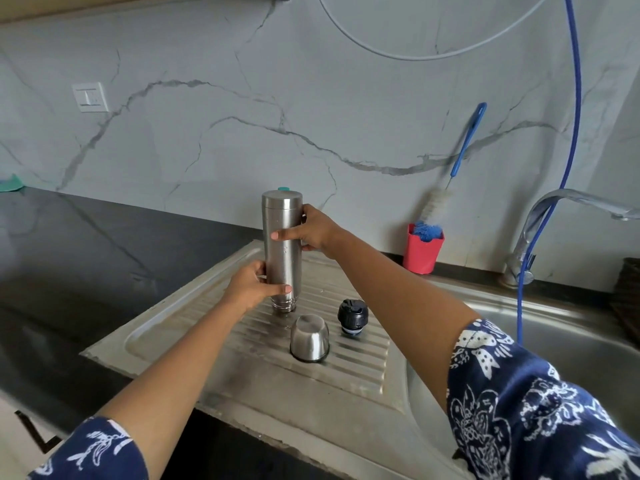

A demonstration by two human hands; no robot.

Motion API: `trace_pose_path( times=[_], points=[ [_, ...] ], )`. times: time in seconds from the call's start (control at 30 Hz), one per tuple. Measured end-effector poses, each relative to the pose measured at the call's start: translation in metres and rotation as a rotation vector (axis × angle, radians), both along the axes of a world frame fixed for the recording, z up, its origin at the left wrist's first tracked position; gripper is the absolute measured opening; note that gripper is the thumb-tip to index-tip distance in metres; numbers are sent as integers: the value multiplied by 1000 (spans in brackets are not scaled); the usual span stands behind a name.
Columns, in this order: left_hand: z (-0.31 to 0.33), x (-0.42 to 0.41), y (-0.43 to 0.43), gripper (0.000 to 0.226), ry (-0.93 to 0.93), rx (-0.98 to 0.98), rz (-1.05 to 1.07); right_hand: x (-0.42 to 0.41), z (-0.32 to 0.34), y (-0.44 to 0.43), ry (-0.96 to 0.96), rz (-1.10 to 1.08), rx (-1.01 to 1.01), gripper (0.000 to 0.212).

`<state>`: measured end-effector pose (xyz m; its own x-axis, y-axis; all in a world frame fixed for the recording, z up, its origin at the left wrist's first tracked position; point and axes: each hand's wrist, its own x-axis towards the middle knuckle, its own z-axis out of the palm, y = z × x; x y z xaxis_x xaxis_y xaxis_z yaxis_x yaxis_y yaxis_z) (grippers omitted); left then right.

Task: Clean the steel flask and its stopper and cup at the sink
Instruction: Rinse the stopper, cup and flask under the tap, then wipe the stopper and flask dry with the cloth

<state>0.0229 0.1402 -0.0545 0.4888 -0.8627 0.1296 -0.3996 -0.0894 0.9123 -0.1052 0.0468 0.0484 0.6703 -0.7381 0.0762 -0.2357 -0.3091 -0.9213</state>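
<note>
As I watch, left hand point(251, 287): gripping the flask point(281, 237) low, near its neck.
Right hand point(311, 232): curled round its upper body.
Flask: brushed steel, droplets, inverted over the drainboard point(173, 327).
Cup point(309, 337): upside down, just in front.
Stopper point(352, 317): black, beside it.

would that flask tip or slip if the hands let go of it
Probably tippy: the flask is tall and stands on its narrow mouth on the ribbed drainboard. Likely slippery too, with droplets on smooth steel.
</note>
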Motion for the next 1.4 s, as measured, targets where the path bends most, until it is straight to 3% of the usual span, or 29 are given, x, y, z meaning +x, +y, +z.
trace_pose_path(
  times=[0.7,0.83,0.93,1.03,1.2,1.3,1.4],
  points=[
    [22,-14,17,72,41,146,-27,-9,16,18,-4,10,53,82],
    [37,-16,30,97,-12,211,53,-20,23,19,14,-19,12,100],
    [56,-24,55,83,-183,87,231,-45,30,24,37,-88,-132,92],
    [77,-55,70,59,-217,-123,247,-88,36,36,16,-162,-264,69],
    [94,-148,48,34,-235,-183,-49,-198,44,57,11,-303,-407,34],
    [87,-217,14,25,-261,-157,-211,-293,45,61,110,-471,-530,26],
    [82,-292,-17,17,-152,-141,-390,-392,44,58,266,-673,-607,20]
  ],
)
